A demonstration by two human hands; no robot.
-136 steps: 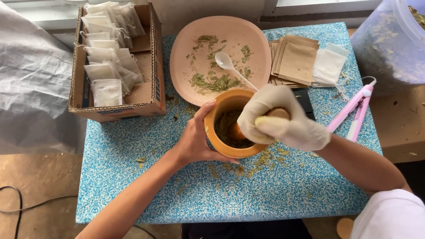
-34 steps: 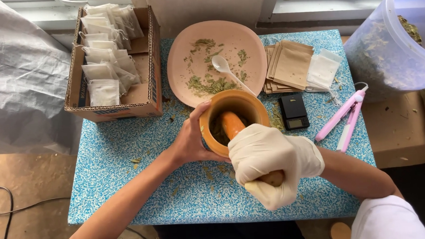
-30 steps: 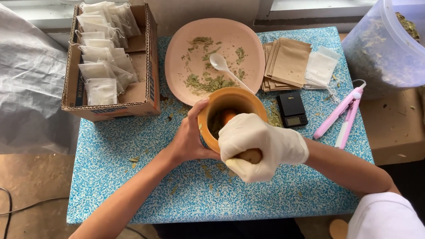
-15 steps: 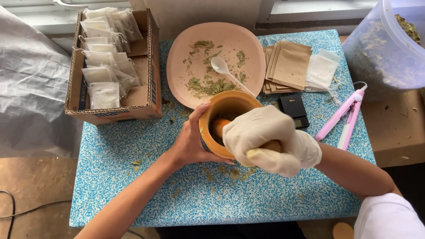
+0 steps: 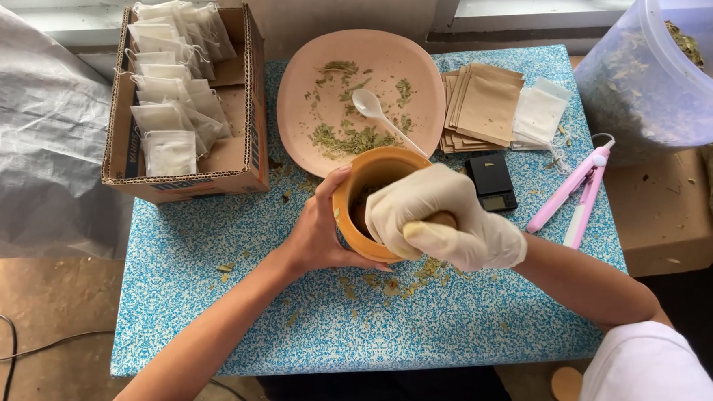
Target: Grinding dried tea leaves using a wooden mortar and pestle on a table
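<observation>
The mortar (image 5: pixel 373 200) is orange-brown, round and deep, with dark crushed leaves inside. It stands near the middle of the blue speckled table (image 5: pixel 217 330), just below the pink plate (image 5: pixel 318 80). The bare left hand (image 5: pixel 318 235) wraps around its left wall. The gloved right hand (image 5: pixel 443 220) is closed tight around a wooden pestle (image 5: pixel 441 219) over the bowl. Beside it lie a small black scale (image 5: pixel 491 181) and a pink sealer (image 5: pixel 577 190).

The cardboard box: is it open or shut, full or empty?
Open and partly full. The box has its flaps up, and rows of small white sachets fill its left side; bare cardboard shows on the right.
</observation>
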